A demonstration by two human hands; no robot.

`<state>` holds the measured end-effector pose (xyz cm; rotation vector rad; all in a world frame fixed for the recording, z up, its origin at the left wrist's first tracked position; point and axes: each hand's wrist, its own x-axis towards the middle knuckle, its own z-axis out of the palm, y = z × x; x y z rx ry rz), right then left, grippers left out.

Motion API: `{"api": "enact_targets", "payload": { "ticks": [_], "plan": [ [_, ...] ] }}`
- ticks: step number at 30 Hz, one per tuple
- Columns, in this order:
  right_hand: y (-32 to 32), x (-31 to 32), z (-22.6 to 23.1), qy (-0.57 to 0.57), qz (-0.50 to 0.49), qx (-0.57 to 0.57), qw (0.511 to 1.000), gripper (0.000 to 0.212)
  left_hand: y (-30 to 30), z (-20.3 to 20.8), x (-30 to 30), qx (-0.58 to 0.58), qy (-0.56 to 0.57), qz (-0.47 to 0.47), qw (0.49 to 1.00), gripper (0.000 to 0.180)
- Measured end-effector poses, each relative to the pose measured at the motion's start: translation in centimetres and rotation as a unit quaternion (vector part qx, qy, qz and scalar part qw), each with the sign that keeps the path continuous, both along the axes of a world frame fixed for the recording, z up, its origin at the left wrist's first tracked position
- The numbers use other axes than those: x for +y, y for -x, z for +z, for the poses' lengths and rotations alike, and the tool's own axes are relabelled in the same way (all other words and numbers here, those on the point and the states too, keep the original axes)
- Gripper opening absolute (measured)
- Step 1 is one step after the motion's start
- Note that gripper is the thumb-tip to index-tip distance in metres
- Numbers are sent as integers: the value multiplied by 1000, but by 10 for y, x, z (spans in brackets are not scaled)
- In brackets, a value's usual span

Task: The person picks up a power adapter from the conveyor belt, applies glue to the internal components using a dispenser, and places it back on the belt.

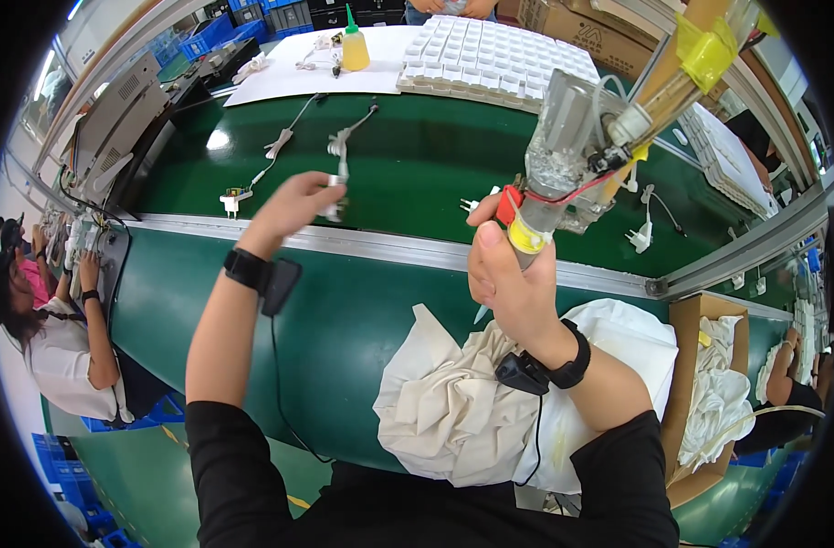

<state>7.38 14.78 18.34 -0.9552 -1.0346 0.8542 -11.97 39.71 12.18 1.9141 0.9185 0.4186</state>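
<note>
My left hand [296,212] is closed, thumb and fingers pinching a white power adapter [334,212] over the near edge of the green belt. The adapter's bundled white cord [341,146] stretches away from me along the belt. On the other side, my right hand [517,283] is wrapped round a glue dispenser [528,236] with a yellow band and a red switch. Its pale tip points down below my fingers. Beside the left hand lies an adapter with an exposed circuit board [235,200]. Behind the right hand a white plug [472,206] is partly covered.
Crumpled cream cloth [453,393] lies before me, beside a cardboard box [686,393] of cloths. Another corded adapter [641,236] rests on the belt at right. Beyond are a yellow-liquid bottle [355,49] and a white compartment tray [490,55]. A metal rail [389,241] runs across; people work at both sides.
</note>
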Motion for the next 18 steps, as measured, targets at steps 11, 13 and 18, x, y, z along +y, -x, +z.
{"api": "enact_targets", "payload": {
  "ticks": [11,13,18],
  "plan": [
    [-19,5,-2,4,-44,-5,999,20,-81,-51,-201,-298,547,-94,777,35],
    [-21,7,-3,4,-53,-6,999,20,-82,-55,-207,-302,552,-104,770,37],
    [-27,12,-12,11,-56,-18,998,21,-87,-62,-202,-311,572,-142,746,41]
  ]
}}
